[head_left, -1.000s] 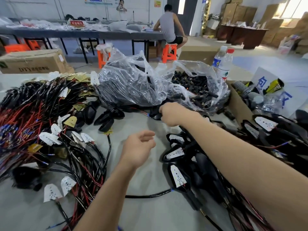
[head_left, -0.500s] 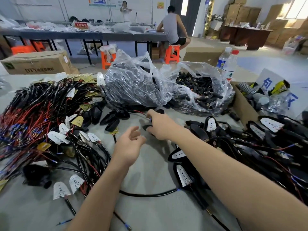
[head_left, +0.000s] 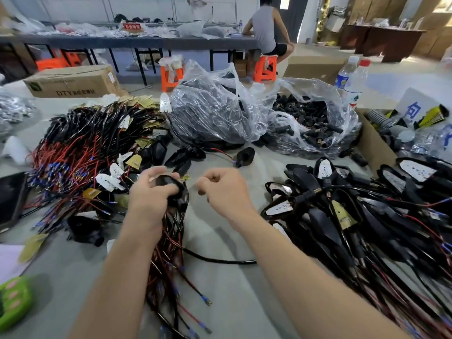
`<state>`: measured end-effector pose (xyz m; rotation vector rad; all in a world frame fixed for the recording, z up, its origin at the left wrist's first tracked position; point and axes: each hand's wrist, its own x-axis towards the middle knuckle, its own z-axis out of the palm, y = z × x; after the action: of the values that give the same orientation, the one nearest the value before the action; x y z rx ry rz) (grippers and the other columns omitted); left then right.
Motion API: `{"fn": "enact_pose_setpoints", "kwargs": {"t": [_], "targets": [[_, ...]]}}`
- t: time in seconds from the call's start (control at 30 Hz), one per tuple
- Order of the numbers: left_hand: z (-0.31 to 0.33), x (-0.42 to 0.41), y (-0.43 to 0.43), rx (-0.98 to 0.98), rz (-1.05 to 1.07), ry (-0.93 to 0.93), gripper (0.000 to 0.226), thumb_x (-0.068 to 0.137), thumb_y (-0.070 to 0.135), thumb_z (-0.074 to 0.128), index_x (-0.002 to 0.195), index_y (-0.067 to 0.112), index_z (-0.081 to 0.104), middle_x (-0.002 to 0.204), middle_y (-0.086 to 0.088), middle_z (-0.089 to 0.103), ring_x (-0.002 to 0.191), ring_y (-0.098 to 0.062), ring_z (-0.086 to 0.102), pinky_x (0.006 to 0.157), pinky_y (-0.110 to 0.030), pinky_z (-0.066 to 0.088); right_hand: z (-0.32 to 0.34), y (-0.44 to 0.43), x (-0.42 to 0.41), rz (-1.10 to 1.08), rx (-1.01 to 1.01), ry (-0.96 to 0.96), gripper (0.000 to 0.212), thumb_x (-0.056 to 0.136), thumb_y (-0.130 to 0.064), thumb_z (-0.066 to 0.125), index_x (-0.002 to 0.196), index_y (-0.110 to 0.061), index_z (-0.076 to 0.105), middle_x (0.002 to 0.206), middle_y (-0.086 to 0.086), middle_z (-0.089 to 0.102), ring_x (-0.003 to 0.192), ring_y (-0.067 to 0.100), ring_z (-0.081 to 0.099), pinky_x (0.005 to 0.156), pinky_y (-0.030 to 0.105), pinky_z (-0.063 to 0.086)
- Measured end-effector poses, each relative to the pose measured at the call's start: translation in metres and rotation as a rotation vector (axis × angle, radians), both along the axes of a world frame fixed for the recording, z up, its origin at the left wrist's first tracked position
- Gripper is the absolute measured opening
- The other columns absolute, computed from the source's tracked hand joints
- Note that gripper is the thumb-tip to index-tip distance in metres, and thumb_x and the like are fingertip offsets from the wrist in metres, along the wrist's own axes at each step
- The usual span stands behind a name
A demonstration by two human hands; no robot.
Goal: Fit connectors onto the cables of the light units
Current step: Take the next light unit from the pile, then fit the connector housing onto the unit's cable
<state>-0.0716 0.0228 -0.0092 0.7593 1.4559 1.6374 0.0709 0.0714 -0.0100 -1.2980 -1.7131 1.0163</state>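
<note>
Your left hand (head_left: 150, 196) is curled round a black light unit (head_left: 170, 183) just above the table (head_left: 232, 302), its red and black cables (head_left: 168, 241) trailing down toward you. Your right hand (head_left: 226, 189) sits just beside it, fingers tucked in tight — whether they pinch a connector, I cannot tell. The clear bag of connectors (head_left: 308, 123) lies well beyond your hands, and a heap of light units (head_left: 342, 216) lies to your right
</note>
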Motion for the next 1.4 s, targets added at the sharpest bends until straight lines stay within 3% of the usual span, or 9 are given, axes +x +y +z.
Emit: {"fn": "enact_pose_setpoints", "kwargs": {"t": [0.13,0.4,0.57,0.77,0.9,1.1,1.2,1.27,1.4], "targets": [[0.000,-0.031,-0.011,0.181,0.040,-0.418,0.016,0.098,0.006,0.049,0.112,0.011,0.056,0.093,-0.013,0.069,0.067,-0.019,0.062,0.054,-0.024,0.051,-0.018,-0.027,-0.033,0.187,0.010,-0.632,0.041,0.093,-0.054,0.058,0.093,-0.013,0.065,0.095,0.011,0.070,0.089,0.033,0.064,0.069,0.033,0.044],[-0.007,-0.029,-0.021,0.103,0.023,-0.478,0.015,0.102,0.011,0.046,0.097,0.007,0.060,0.087,-0.011,0.066,0.068,-0.016,0.057,0.053,-0.018,0.050,-0.010,-0.030,-0.045,-0.019,-0.082,-0.551,0.022,0.088,-0.034,0.064,0.093,-0.014,0.057,0.102,0.009,0.069,0.100,0.033,0.065,0.072,0.031,0.040],[-0.011,-0.023,-0.015,-0.015,0.091,-0.293,0.017,0.094,0.005,0.053,0.092,0.012,0.068,0.073,-0.006,0.069,0.060,-0.017,0.059,0.050,-0.022,0.050,0.006,-0.024,-0.028,-0.127,-0.026,-0.216,0.019,0.085,-0.026,0.064,0.069,-0.016,0.068,0.069,-0.002,0.069,0.077,0.025,0.066,0.069,0.031,0.052],[-0.023,-0.009,-0.010,-0.313,0.040,0.348,0.026,0.088,0.014,0.061,0.089,0.039,0.069,0.076,0.001,0.072,0.059,-0.014,0.070,0.053,-0.025,0.055,0.020,-0.018,-0.025,-0.285,0.253,-0.010,0.019,0.098,-0.024,0.050,0.079,-0.021,0.051,0.080,-0.006,0.058,0.073,0.008,0.050,0.066,0.033,0.034],[-0.021,-0.007,-0.007,-0.360,0.038,0.391,0.029,0.082,0.021,0.063,0.070,0.047,0.067,0.073,0.002,0.071,0.062,-0.020,0.062,0.061,-0.033,0.052,0.012,-0.012,-0.017,-0.423,0.163,0.157,0.020,0.099,-0.022,0.047,0.080,-0.020,0.052,0.072,-0.007,0.058,0.070,0.010,0.052,0.067,0.034,0.036],[-0.028,-0.009,-0.011,-0.244,0.152,0.291,0.046,0.084,0.021,0.064,0.128,0.036,0.060,0.084,0.001,0.075,0.053,-0.011,0.067,0.048,-0.028,0.053,-0.004,-0.004,-0.009,0.022,-0.050,-0.502,0.026,0.090,-0.041,0.060,0.089,-0.018,0.072,0.082,0.004,0.072,0.082,0.027,0.065,0.074,0.035,0.054],[-0.033,-0.007,-0.014,-0.211,0.177,0.283,0.055,0.079,0.025,0.061,0.129,0.047,0.054,0.082,0.000,0.075,0.055,-0.020,0.068,0.054,-0.043,0.059,0.005,-0.005,-0.007,-0.005,-0.298,-0.029,0.029,0.077,-0.033,0.065,0.051,-0.019,0.066,0.043,-0.009,0.045,0.041,0.011,0.041,0.046,0.023,0.034],[-0.037,-0.007,-0.014,-0.212,0.204,0.322,0.064,0.078,0.027,0.060,0.135,0.051,0.048,0.090,0.001,0.073,0.054,-0.016,0.067,0.048,-0.040,0.059,0.007,0.003,-0.007,-0.139,-0.308,0.414,0.040,0.082,-0.029,0.063,0.043,-0.020,0.057,0.043,-0.008,0.034,0.038,0.010,0.028,0.048,0.025,0.027],[-0.038,-0.003,-0.009,-0.271,0.217,0.587,0.076,0.082,0.029,0.060,0.154,0.037,0.036,0.096,0.011,0.062,0.078,-0.012,0.064,0.065,-0.032,0.053,0.013,0.000,-0.020,0.070,0.129,0.348,0.040,0.093,-0.022,0.053,0.055,-0.013,0.060,0.047,-0.004,0.046,0.046,0.008,0.038,0.050,0.024,0.032]]}}
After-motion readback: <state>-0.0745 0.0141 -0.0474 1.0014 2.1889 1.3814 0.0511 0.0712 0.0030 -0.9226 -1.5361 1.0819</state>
